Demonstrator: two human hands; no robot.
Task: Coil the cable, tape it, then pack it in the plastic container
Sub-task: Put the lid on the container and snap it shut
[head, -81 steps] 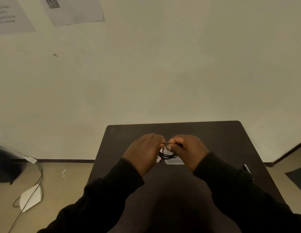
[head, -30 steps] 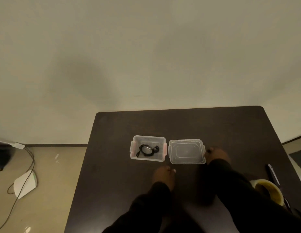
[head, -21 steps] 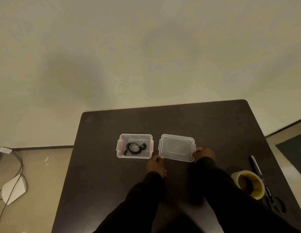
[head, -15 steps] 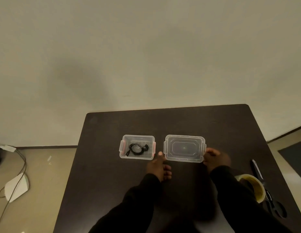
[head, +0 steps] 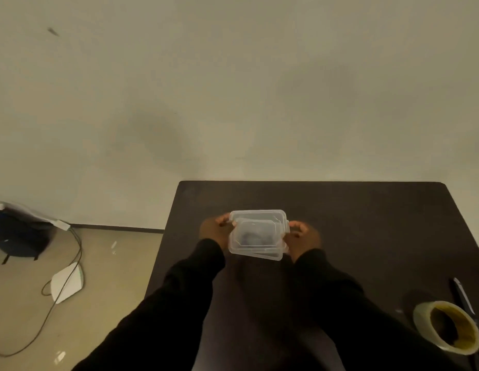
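Note:
The clear plastic container (head: pixel 234 216) sits mid-table with its clear lid (head: pixel 257 234) lying on top of it, slightly askew. The coiled black cable (head: pixel 255 238) shows as a dark blur through the lid. My left hand (head: pixel 213 230) grips the container's left side, fingers curled at its far corner. My right hand (head: pixel 302 236) holds the lid's right edge. Whether the lid is clipped down I cannot tell.
A roll of clear tape (head: pixel 447 326) stands at the near right of the dark table (head: pixel 366 215), with scissors (head: pixel 463 293) beside it. On the floor to the left lie a white device (head: pixel 67 282) with a cable and a dark object (head: pixel 18 231).
The lid, which lay to the right of the open container, now sits over it. Both hands have moved forward to the container's sides. Before that the coiled cable went into the container.

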